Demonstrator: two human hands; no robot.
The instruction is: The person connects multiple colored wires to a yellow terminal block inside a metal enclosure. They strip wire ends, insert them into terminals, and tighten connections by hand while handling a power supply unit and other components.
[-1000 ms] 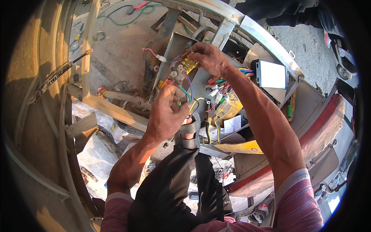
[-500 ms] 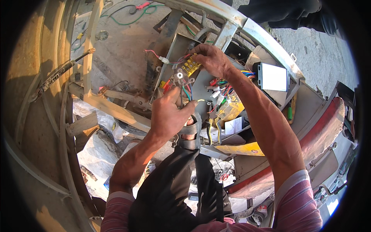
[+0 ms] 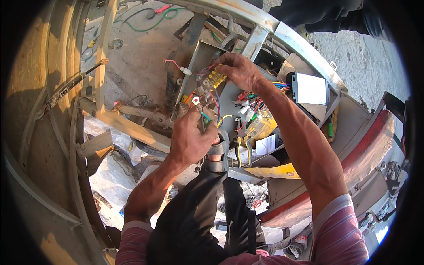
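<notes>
My left hand (image 3: 192, 137) pinches colored wires, with a ring terminal (image 3: 195, 100) sticking up from its fingertips beside other lugs. Above it, my right hand (image 3: 240, 70) has its fingers closed on the upper end of a yellow terminal block (image 3: 215, 78) inside a metal tray (image 3: 194, 55). Red and green wires run to a white connector (image 3: 185, 70) left of the block. Right of my hands lie a bundle of plugged wires (image 3: 252, 107), a yellow piece (image 3: 260, 128) and pliers with yellow-and-dark handles (image 3: 247, 145). My sandalled foot (image 3: 214, 159) is below my left hand.
A silver control box (image 3: 309, 87) sits right of the tray. A steel frame (image 3: 260, 37) surrounds it, with tan bars (image 3: 101, 75) at left and a red-edged panel (image 3: 371, 141) at right. Another person's dark-clothed body (image 3: 322, 13) shows at top right. Cables (image 3: 145, 22) lie on the ground.
My left hand has shifted slightly with the wires, and the ring terminal has moved down-left and turned. My right hand has stayed on the yellow block, moving only slightly.
</notes>
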